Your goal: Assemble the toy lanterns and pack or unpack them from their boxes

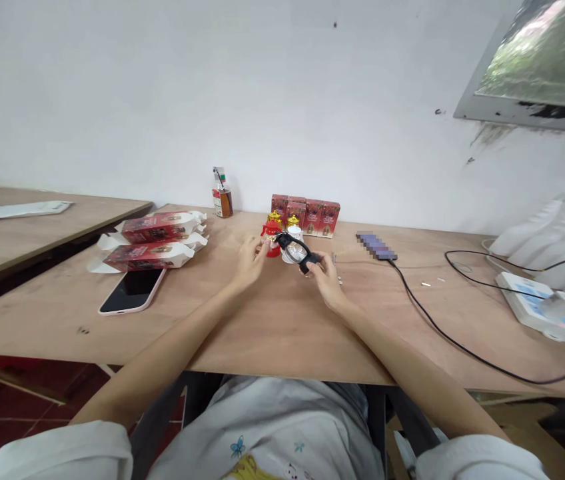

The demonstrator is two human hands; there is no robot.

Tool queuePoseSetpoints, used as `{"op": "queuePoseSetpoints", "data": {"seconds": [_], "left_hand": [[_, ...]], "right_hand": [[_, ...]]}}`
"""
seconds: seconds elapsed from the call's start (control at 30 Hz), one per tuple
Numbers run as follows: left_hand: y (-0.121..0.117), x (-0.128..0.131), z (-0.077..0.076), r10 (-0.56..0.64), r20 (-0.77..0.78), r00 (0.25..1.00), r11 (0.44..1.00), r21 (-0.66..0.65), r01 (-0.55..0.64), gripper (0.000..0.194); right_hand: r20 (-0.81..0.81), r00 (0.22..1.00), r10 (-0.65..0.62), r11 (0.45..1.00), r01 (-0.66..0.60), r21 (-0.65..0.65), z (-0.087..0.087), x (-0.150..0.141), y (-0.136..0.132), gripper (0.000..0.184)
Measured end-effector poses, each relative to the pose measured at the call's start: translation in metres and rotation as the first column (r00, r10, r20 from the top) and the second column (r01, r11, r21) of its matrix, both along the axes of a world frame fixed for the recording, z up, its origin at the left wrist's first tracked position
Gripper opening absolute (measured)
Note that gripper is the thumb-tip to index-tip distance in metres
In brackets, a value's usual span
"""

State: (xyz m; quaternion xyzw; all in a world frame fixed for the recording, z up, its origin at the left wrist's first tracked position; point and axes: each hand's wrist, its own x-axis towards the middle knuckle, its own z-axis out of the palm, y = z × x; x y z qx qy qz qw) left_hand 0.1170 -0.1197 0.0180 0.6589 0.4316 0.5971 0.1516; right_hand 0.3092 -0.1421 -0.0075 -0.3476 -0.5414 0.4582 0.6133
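My right hand (326, 280) pinches a black looped object with a thick end (308, 263); its exact kind is unclear. The loop reaches left, across the front of a small white lantern-shaped item (293, 233). My left hand (252, 260) is closed, its thumb and fingertips at the side of a small red lantern-shaped item (272, 228), which it appears to hold. Just behind are two gold-topped items of similar shape, one gold (275, 217) and another gold (293, 221), partly hidden by the front ones.
Several red printed boxes (314, 217) stand by the wall, near a bottle of brown liquid (222, 202). Opened red cartons (150, 255) lie left beside a phone (132, 291). To the right are another phone (376, 247), a black cable (432, 327) and a power strip (545, 310).
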Motion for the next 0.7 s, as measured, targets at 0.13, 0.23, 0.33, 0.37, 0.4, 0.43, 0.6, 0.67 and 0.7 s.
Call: {"op": "queuePoseSetpoints", "data": {"seconds": [0.13, 0.23, 0.33, 0.37, 0.4, 0.43, 0.6, 0.67, 0.7], "left_hand": [[-0.002, 0.005, 0.005, -0.206, 0.17, 0.964, 0.969, -0.102, 0.225, 0.041], [-0.007, 0.011, 0.006, -0.334, 0.219, 0.917, 0.913, -0.167, 0.372, 0.04], [-0.012, 0.014, 0.005, -0.382, 0.208, 0.9, 0.889, -0.185, 0.42, 0.041], [-0.012, 0.015, 0.004, -0.391, 0.2, 0.898, 0.883, -0.194, 0.427, 0.042], [-0.012, 0.015, 0.004, -0.396, 0.201, 0.896, 0.878, -0.204, 0.433, 0.044], [-0.012, 0.015, 0.004, -0.395, 0.21, 0.894, 0.874, -0.212, 0.436, 0.045], [-0.012, 0.014, 0.008, -0.362, 0.234, 0.902, 0.884, -0.22, 0.412, 0.045], [-0.014, 0.013, 0.011, -0.363, 0.191, 0.912, 0.893, -0.209, 0.399, 0.045], [-0.016, 0.013, 0.012, -0.362, 0.16, 0.918, 0.9, -0.196, 0.389, 0.045]], "right_hand": [[-0.168, 0.984, -0.064, 0.994, 0.049, -0.093, 0.001, 0.001, 0.006, 0.034], [-0.229, 0.965, -0.129, 0.989, 0.108, -0.103, 0.0, 0.001, 0.01, 0.035], [-0.221, 0.968, -0.123, 0.992, 0.111, -0.064, -0.001, 0.0, 0.009, 0.036], [-0.207, 0.973, -0.107, 0.994, 0.098, -0.053, -0.001, 0.0, 0.008, 0.038], [-0.195, 0.976, -0.095, 0.995, 0.088, -0.047, -0.001, -0.001, 0.007, 0.039], [-0.188, 0.978, -0.088, 0.996, 0.081, -0.048, 0.0, -0.001, 0.006, 0.04], [-0.21, 0.974, -0.087, 0.993, 0.067, -0.099, 0.001, -0.004, 0.005, 0.037], [-0.219, 0.972, -0.087, 0.992, 0.064, -0.111, 0.0, -0.006, 0.005, 0.035], [-0.22, 0.972, -0.085, 0.992, 0.062, -0.111, 0.0, -0.007, 0.004, 0.034]]}}
